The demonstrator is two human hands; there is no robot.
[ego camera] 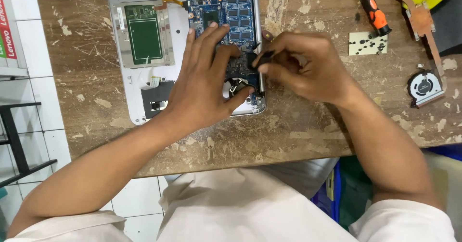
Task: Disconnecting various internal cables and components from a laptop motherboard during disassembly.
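Damage to the blue circuit board (226, 6) in the opened laptop shell (144, 92) was risked if the small dark part (263, 57) pinched by the right hand (298, 66) slipped, the left hand (204, 78) resting flat, open.

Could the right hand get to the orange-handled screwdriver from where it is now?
Probably yes: the right hand pinches a small black part at the laptop's edge, and only bare table lies between it and the screwdriver.

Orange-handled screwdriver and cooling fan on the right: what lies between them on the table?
In the head view, a small pale card dotted with dark screws lies between the orange-handled screwdriver and the cooling fan, then bare, scuffed table.
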